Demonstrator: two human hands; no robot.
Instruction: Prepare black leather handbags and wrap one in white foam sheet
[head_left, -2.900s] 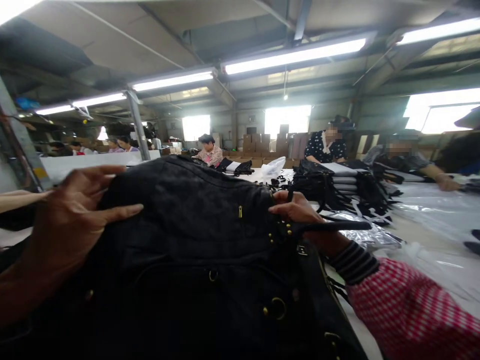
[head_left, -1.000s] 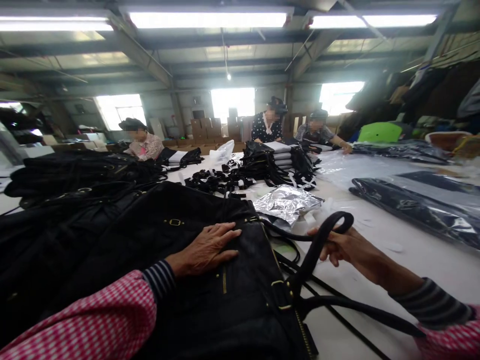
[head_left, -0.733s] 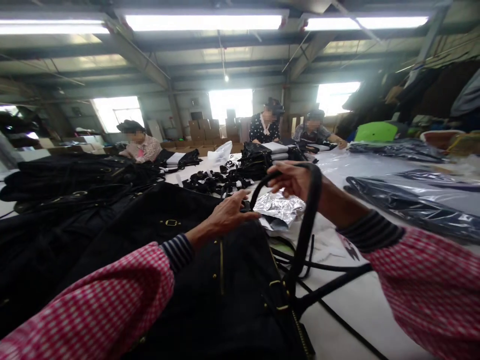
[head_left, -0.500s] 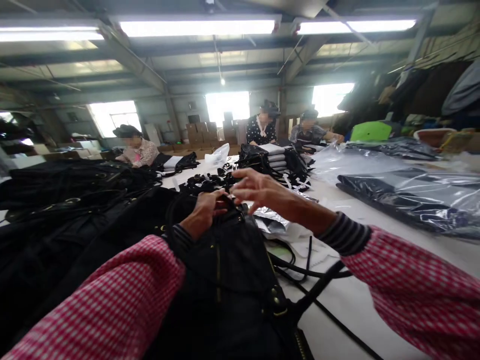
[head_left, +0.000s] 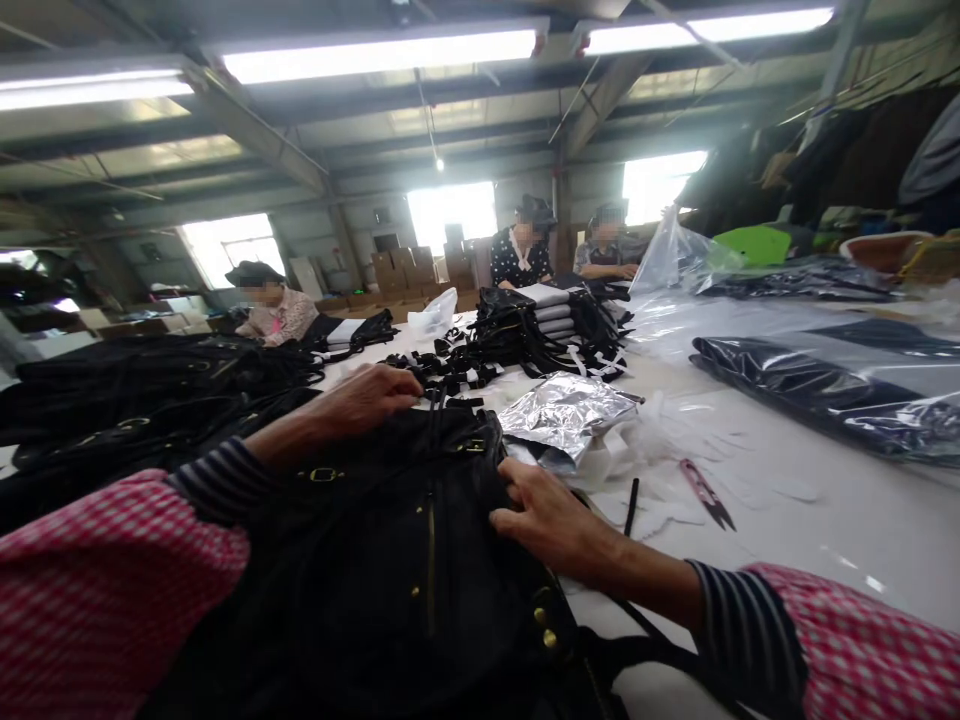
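Note:
A black handbag point(head_left: 375, 560) with brass zips, buckles and studs lies before me on the table. My left hand point(head_left: 367, 400) is closed at its far top edge, fingers curled; its fingertips are partly hidden. On the right edge of the bag, below a small buckle, my right hand point(head_left: 551, 515) is closed, thumb on the near side and fingers gripping the black material. A dark handle point(head_left: 637, 655) loops out from the bag's right side onto the table. Crumpled silver foil point(head_left: 562, 415) lies just beyond my right hand.
Thread snips point(head_left: 706, 492) lie right of the foil on the white table point(head_left: 810, 560). Black bags point(head_left: 135, 390) are piled at left, with another stack point(head_left: 555, 325) ahead. Plastic-wrapped goods point(head_left: 840, 395) lie at right. Several people sit across the table.
My left hand has moved left along the bag's top. My right hand has come down from above the top edge, its spread fingers now closed on the right edge. The snips have come into view.

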